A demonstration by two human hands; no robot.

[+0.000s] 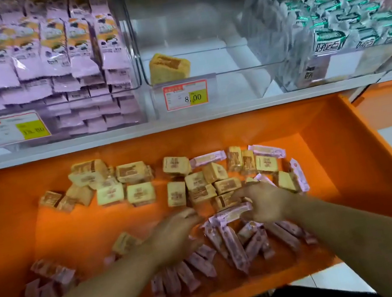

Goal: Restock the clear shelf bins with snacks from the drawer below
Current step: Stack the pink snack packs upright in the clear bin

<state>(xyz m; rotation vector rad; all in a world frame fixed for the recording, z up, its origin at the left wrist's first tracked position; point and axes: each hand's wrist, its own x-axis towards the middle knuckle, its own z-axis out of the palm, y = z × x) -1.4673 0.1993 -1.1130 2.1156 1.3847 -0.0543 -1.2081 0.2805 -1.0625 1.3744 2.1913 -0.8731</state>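
The orange drawer (329, 166) is pulled out below the shelf. It holds several yellow square snack packs (140, 193) towards the back and several long pink packs (233, 249) at the front. My right hand (267, 203) grips one pink pack (230, 214) at mid-drawer. My left hand (175, 233) hovers just left of it over the pink packs, fingers loosely curled and blurred, holding nothing I can see. The middle clear bin (203, 76) on the shelf holds a single yellow pack (168, 66).
The left clear bin (132, 54) is packed with pink upright packs. The right bin (269, 78) holds white and green packs. Price tags (185, 95) hang on the bin fronts. A white shelf edge (185, 121) runs above the drawer.
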